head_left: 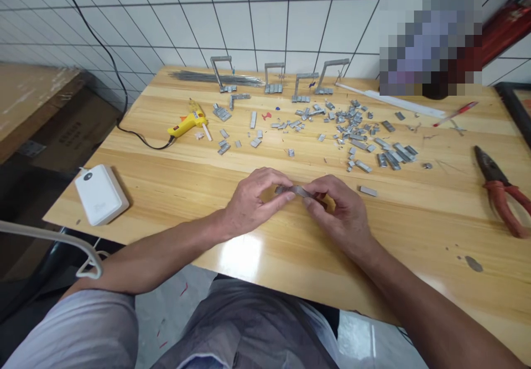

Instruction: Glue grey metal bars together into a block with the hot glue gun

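My left hand (254,200) and my right hand (342,208) meet above the near middle of the wooden table. Between them they pinch a grey metal strip of staples (299,191), one end each, with thumb and fingers. The strip looks slightly bent; its ends are partly hidden by my fingertips. Just right of my right hand lies a short staple strip (368,191). Beyond my hands, many loose staple pieces (352,123) are scattered, with longer strips (398,155) grouped at their right.
Several small frames built from staples (274,76) stand near the tiled wall, beside thin metal rods (219,78). A yellow glue gun (188,123) lies left, with a white power bank (102,195) nearer. Red-handled pliers (500,186) and a red pen (456,113) are at right.
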The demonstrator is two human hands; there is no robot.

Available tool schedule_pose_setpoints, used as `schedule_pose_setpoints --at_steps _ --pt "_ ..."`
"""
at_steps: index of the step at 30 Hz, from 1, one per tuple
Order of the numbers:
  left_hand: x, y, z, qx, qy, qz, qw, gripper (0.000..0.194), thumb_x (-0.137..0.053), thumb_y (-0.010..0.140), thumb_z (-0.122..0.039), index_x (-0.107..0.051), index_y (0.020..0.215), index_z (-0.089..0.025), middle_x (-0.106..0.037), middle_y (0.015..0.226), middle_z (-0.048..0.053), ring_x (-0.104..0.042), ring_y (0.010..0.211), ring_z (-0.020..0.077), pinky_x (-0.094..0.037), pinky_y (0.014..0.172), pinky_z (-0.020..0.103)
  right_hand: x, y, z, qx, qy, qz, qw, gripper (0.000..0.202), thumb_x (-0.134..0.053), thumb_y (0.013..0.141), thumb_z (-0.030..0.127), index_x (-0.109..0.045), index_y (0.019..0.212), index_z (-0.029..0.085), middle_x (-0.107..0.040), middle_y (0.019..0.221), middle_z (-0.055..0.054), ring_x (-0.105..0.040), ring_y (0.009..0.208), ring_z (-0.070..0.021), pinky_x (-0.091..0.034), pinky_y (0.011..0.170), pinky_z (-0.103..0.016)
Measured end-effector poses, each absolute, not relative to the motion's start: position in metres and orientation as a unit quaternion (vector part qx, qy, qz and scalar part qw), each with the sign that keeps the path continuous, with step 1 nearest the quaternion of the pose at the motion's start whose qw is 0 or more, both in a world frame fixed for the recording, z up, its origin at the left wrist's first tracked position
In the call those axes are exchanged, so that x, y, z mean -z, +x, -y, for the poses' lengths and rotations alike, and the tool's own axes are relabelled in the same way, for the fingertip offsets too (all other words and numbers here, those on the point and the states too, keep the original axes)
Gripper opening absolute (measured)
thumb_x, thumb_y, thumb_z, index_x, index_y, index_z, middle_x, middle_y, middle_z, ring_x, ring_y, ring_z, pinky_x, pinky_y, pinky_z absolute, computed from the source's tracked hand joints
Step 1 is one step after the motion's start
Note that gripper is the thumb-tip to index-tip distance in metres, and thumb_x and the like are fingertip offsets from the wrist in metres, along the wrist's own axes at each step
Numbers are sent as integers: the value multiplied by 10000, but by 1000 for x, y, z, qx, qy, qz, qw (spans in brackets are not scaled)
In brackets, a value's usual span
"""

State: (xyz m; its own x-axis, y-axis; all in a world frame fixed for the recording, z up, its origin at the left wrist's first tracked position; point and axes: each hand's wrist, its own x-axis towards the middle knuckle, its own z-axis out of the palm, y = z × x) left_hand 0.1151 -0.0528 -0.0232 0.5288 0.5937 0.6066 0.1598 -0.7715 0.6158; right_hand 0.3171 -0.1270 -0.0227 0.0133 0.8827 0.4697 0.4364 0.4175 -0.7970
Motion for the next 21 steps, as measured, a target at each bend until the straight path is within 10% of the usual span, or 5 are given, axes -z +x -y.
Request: schedule_pose_setpoints --at_steps 21 --pt "25 115 53 -427 834 -231 262 130 -765 957 -237 -695 1061 -202 -801 987 65 -762 925 175 -594 855 318 23 316 128 -173 -500 686 499 179 -657 909 129 -739 997 263 -704 837 -23 -658 742 -171 -524 625 -309"
